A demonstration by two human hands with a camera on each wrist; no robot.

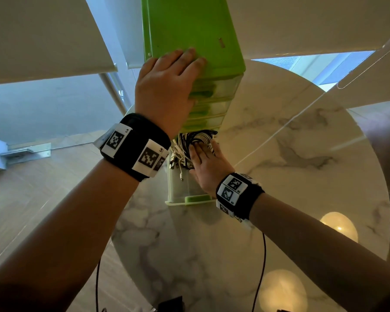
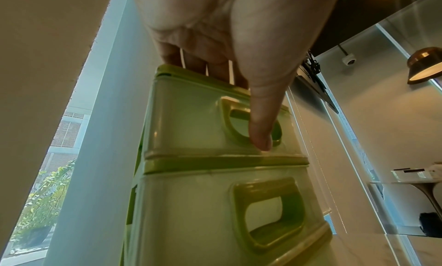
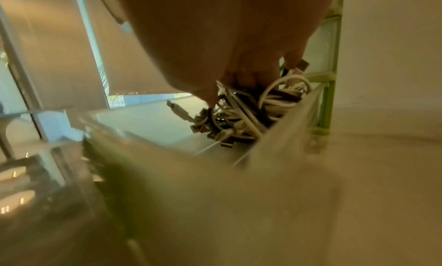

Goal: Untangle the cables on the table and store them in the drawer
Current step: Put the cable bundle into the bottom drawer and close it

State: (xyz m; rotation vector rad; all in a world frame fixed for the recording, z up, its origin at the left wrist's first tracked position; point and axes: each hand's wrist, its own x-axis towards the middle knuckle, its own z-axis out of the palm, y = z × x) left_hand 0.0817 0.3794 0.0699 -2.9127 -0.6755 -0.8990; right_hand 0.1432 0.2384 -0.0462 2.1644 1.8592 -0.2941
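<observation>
A tall green drawer unit stands on the round marble table. My left hand rests on its top with the fingers flat, and the thumb presses on the front of the top drawer. The bottom drawer is pulled out toward me. A bundle of white and black cables lies at its back. My right hand reaches into it from above and grips the cable bundle; USB plugs stick out beside the thumb.
The closed drawers below the top one have green handles. A thin white cord runs slantwise over the table's right half. The table's left edge drops to wooden floor. Window blinds hang behind the unit.
</observation>
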